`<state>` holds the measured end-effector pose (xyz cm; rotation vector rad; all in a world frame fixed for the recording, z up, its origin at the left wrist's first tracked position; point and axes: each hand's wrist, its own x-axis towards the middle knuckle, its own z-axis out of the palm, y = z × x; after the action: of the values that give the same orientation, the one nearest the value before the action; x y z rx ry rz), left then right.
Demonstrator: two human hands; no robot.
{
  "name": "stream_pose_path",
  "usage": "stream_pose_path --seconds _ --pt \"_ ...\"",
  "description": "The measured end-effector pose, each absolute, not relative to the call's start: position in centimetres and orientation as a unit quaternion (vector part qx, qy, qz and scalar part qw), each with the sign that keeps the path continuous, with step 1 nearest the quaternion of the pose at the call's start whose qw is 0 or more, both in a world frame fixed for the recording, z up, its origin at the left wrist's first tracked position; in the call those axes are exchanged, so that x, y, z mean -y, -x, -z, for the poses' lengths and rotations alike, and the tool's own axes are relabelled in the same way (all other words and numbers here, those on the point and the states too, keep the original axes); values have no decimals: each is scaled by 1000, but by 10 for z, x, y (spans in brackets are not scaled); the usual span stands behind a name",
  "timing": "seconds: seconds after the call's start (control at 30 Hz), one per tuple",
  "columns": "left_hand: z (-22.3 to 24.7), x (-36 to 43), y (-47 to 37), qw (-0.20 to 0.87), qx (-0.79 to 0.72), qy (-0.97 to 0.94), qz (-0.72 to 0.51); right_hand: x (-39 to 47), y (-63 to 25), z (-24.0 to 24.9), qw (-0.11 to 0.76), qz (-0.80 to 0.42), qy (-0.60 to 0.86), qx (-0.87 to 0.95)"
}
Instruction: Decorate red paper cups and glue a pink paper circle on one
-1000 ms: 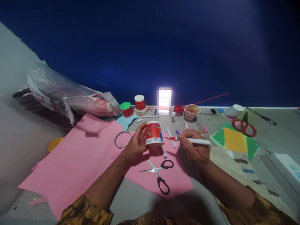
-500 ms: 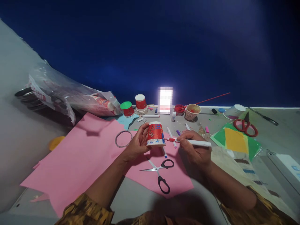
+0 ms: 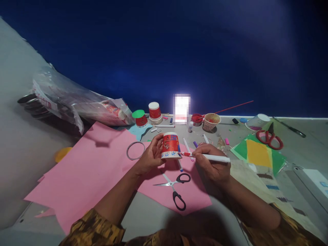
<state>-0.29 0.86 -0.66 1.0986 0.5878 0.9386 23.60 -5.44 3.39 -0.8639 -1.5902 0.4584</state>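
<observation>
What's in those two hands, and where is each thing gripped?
The left hand holds a red cup by its left side; the right hand holds a white marker by its barrel, behind the red front.

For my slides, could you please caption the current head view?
Left hand holds a decorated cup; right hand holds a red-tipped marker near the cup's lower edge.

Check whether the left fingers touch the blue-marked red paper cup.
Touching: the head view shows the left fingers against the side of the paper cup.
</observation>
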Motion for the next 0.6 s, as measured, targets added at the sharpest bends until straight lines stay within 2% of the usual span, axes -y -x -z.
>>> stream_pose_path --seconds 0.6 --pt "7 -8 2 705 -269 -504 -420 54 -236 -37 594 -208 394 670"
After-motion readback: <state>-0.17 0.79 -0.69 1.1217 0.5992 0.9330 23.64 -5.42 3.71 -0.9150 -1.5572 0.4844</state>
